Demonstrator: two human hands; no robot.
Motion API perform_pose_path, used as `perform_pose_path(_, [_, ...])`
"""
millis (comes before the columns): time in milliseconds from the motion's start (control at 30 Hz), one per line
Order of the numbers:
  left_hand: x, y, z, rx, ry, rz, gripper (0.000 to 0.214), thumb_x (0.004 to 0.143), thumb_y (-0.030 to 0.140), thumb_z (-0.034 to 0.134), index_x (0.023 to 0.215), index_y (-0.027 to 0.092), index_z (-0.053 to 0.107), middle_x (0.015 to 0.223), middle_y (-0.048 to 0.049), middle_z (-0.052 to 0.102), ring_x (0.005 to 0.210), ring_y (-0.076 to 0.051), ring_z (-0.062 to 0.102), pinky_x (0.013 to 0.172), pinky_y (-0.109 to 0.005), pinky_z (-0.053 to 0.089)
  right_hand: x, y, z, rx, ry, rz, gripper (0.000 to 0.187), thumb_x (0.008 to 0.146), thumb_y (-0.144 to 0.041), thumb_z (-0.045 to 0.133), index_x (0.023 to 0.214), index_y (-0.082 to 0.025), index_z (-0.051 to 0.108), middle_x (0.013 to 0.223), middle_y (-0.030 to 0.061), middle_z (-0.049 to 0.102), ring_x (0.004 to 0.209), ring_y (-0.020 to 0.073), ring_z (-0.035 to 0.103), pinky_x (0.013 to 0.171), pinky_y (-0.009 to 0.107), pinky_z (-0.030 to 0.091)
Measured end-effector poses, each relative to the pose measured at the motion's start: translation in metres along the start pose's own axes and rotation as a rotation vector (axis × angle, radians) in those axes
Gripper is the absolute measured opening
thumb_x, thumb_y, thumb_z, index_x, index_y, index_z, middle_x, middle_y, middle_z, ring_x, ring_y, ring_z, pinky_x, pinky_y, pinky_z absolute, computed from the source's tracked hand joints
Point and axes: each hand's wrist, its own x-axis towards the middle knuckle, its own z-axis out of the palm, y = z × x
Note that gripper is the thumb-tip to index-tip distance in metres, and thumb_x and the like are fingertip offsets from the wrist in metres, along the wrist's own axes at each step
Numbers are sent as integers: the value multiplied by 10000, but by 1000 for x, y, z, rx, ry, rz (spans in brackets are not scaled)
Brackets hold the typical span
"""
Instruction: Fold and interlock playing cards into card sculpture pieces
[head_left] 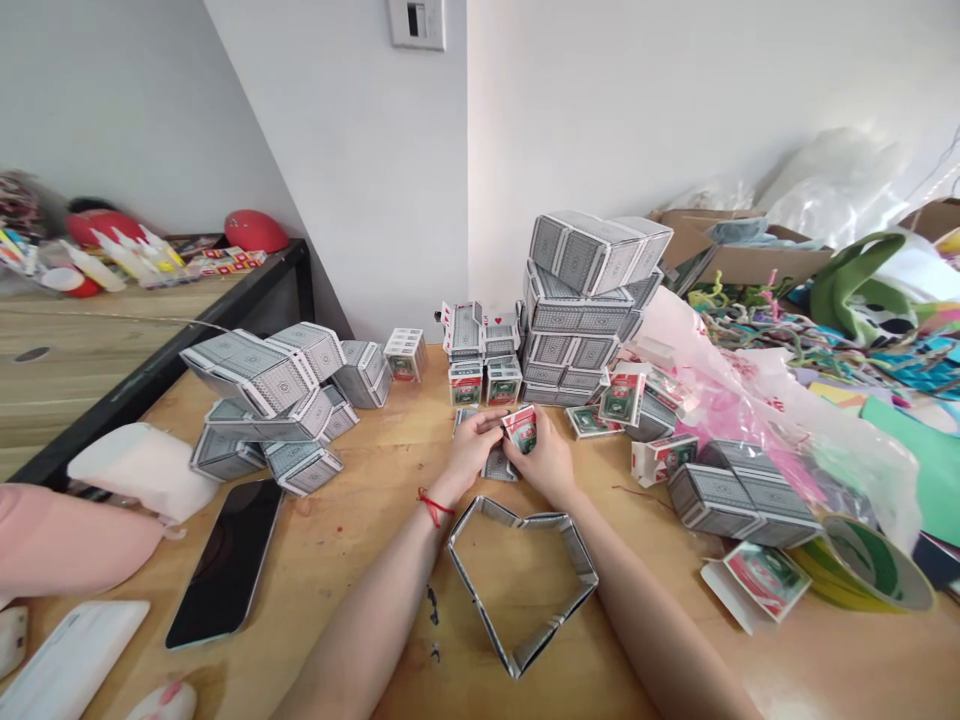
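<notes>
Both hands meet at a small red, white and green playing-card box [523, 430] in the middle of the table. My right hand [549, 458] is wrapped round its right side. On the left, my left hand [475, 445] pinches at the box's upper left edge. Grey-patterned playing cards [498, 465] lie beneath the hands, partly hidden. Between my forearms stands a heart-shaped frame of joined playing cards [583, 550], upright on its edge. A red string circles my left wrist.
Stacks of card-patterned blocks [570, 320] rise behind the hands, with another stack [259, 375] at left. Card boxes [769, 578], a tape roll [870, 560] and plastic bags lie right. A black phone [225, 560] and white keyboard [82, 660] lie left.
</notes>
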Motion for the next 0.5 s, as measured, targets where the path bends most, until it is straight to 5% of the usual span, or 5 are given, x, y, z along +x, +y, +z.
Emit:
perform_pose_path(400, [-2, -4, 2, 202, 213, 142, 213, 613, 64, 570, 776, 157, 672, 811, -48, 682, 767, -157, 610, 760, -294, 464, -4, -10, -5, -18, -61, -50, 630, 697, -358, 550, 1269, -169, 367, 1122, 118, 581, 964, 266, 587, 768, 368, 467])
perform_pose_path(500, [0, -5, 0, 140, 161, 110, 236, 613, 74, 564, 801, 161, 677, 841, -51, 686, 790, -165, 616, 771, -303, 465, -2, -8, -5, 45, -43, -19, 600, 695, -367, 553, 1241, -176, 393, 1109, 108, 590, 958, 251, 588, 774, 360, 460])
